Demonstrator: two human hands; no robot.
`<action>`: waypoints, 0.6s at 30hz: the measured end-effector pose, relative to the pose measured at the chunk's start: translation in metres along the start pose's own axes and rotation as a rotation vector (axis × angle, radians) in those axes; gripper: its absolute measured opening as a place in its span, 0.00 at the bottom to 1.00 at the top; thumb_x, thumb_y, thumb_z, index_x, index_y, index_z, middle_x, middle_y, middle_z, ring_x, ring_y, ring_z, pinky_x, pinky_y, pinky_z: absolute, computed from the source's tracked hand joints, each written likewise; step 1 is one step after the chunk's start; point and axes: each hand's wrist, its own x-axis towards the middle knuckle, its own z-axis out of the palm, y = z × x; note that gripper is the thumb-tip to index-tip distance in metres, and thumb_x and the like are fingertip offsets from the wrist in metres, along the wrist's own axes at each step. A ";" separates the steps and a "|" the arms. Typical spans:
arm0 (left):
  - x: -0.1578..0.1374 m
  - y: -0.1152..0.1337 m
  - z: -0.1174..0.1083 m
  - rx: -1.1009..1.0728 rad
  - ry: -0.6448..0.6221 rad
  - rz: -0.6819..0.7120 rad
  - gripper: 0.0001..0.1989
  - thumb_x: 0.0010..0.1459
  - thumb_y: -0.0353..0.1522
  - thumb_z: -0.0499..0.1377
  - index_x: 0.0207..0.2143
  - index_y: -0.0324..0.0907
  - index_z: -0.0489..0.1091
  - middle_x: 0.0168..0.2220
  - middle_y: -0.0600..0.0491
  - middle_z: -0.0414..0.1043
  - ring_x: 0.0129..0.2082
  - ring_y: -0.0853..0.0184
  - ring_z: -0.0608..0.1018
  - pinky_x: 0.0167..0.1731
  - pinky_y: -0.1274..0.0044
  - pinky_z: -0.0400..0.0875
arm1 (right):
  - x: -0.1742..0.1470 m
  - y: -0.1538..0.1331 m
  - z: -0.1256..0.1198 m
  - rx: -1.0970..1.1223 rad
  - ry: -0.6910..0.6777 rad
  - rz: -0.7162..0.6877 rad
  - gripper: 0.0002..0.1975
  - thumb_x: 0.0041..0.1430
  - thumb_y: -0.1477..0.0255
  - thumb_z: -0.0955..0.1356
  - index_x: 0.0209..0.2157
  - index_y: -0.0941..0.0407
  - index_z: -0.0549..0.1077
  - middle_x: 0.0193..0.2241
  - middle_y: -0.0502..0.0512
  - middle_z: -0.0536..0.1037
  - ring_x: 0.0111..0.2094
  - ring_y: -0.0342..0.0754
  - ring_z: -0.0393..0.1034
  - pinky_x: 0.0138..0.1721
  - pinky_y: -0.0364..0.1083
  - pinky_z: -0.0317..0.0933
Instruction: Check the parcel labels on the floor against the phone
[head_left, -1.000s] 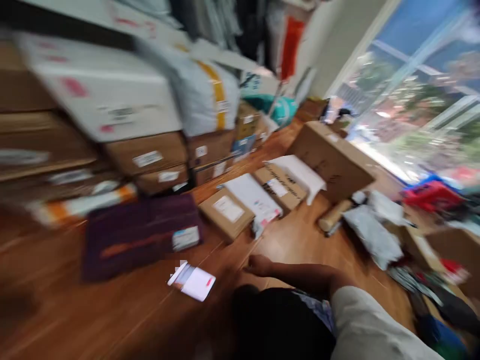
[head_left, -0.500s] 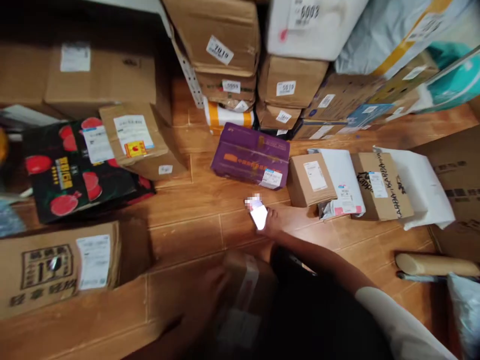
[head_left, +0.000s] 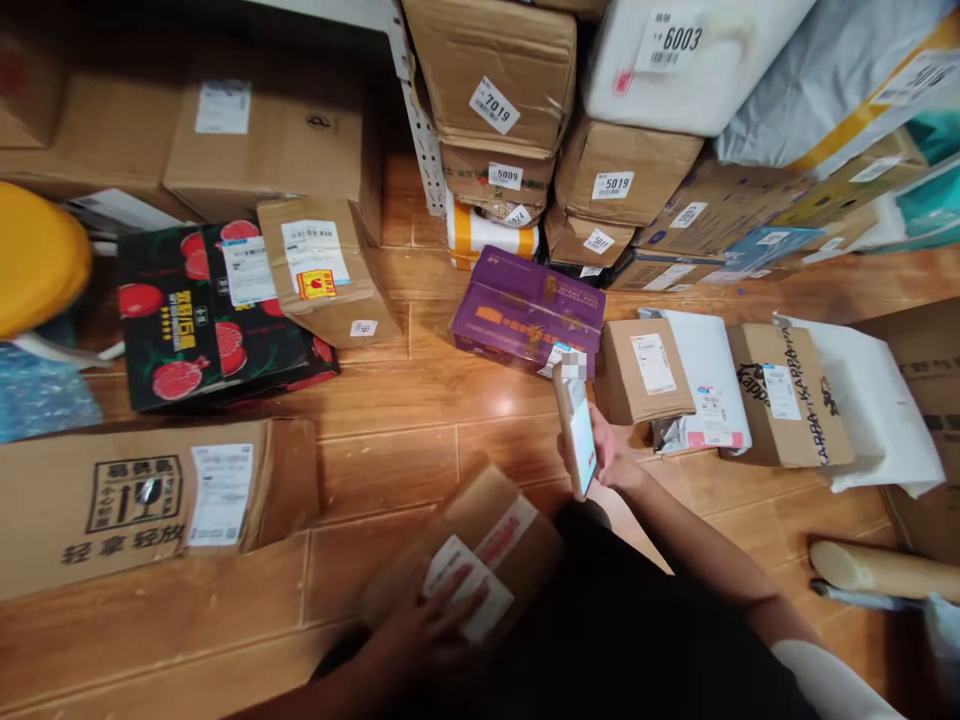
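My right hand (head_left: pixel 611 455) holds a phone (head_left: pixel 577 432) upright, its lit screen turned toward a small brown parcel (head_left: pixel 469 555) below it. My left hand (head_left: pixel 435 625) rests flat on that parcel, fingers over its white shipping label (head_left: pixel 469 590); the parcel sits low by my lap on the wooden floor (head_left: pixel 390 460). Just beyond the phone lies a purple box (head_left: pixel 525 310).
Parcels ring the floor: a long carton (head_left: pixel 142 500) at left, a black pomegranate box (head_left: pixel 210 315), a brown box (head_left: pixel 326 270) on it, small boxes (head_left: pixel 649 370) and a Kappa box (head_left: pixel 787 395) at right. Numbered stacked cartons (head_left: pixel 495 70) stand behind. A cardboard tube (head_left: pixel 885 570) lies right.
The view swung from the window side down to the floor. My right hand picked the phone up off the floor and raised it. My left hand brought the small parcel in front.
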 end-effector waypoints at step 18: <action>0.051 -0.047 -0.098 0.248 -0.039 -0.832 0.50 0.43 0.28 0.71 0.67 0.52 0.55 0.70 0.32 0.38 0.67 0.27 0.36 0.53 0.35 0.47 | -0.007 -0.026 0.059 0.155 -0.313 -0.070 0.44 0.38 0.76 0.80 0.57 0.47 0.61 0.51 0.54 0.73 0.50 0.55 0.71 0.50 0.53 0.66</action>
